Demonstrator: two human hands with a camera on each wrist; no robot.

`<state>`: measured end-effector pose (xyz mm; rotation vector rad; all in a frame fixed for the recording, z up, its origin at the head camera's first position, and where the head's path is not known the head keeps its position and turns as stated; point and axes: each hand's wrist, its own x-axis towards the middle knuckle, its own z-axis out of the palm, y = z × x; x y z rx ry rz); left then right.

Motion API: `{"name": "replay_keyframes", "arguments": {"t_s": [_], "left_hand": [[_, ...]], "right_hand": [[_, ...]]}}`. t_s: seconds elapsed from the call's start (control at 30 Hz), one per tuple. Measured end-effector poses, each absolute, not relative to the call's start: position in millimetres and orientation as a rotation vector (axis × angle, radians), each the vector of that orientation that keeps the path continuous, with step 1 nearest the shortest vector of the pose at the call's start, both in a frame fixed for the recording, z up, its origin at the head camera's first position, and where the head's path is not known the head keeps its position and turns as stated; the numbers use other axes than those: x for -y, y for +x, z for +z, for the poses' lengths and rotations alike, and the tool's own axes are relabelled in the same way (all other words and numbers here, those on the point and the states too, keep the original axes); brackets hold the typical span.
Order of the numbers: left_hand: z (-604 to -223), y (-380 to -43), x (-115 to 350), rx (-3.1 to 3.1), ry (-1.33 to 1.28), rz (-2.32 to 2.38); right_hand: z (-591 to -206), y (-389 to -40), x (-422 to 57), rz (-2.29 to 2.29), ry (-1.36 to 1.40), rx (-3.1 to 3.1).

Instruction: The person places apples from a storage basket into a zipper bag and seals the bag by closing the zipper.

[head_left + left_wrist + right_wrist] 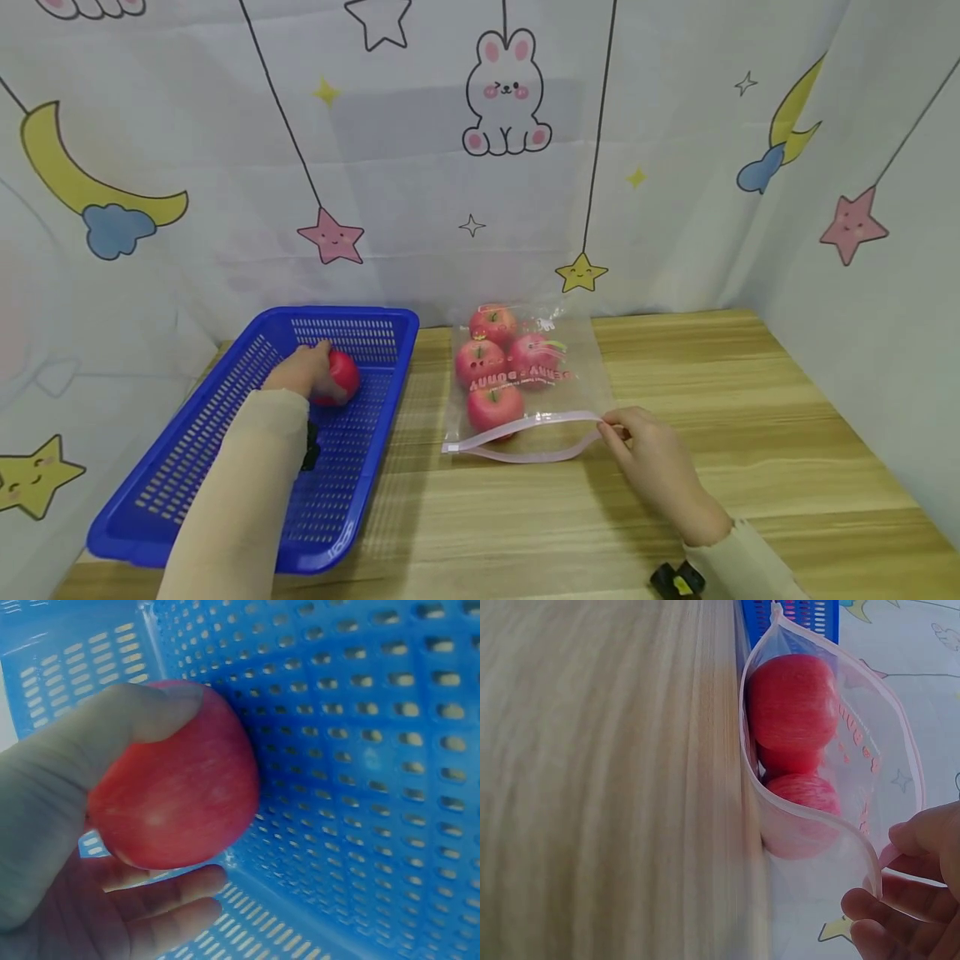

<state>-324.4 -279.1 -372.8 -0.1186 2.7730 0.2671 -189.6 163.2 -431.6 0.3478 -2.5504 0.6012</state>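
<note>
Inside the blue plastic basket [375, 467], my left hand [302, 371] holds a red apple [344, 377]. The left wrist view shows the thumb over the top of that apple [180, 787] and the other fingers below it. To the right, a clear zip bag [581, 358] lies on the table with several apples [495, 408] in it. My right hand [651, 454] pinches the right corner of the bag's pink zip edge [551, 416]. The mouth of the bag gapes, as the right wrist view also shows, with apples [795, 701] visible through it.
The wooden table [750, 433] runs up to a white curtain [420, 175] printed with stars, moons and a rabbit. A white slider [452, 448] sits at the bag's left corner, close to the basket's right rim. A black wrist device [677, 580] shows by the right sleeve.
</note>
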Motion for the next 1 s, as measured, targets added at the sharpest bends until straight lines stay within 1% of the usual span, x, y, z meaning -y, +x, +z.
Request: {"name": "replay_keyframes", "arguments": {"t_s": [0.1, 0.37, 1.0], "left_hand": [[-375.3, -325.0, 280.3, -2.767, -0.142, 0.3], [-376.6, -325.4, 281.9, -2.83, -0.082, 0.332], [-381.8, -327.1, 283.1, -2.926, -0.181, 0.334]], "right_hand": [[-431.4, -189.4, -162.5, 0.584, 0.359, 2.54], [-430.3, -188.9, -161.5, 0.593, 0.366, 2.54], [-430.3, -188.9, -161.9, 0.594, 0.356, 2.555]]}}
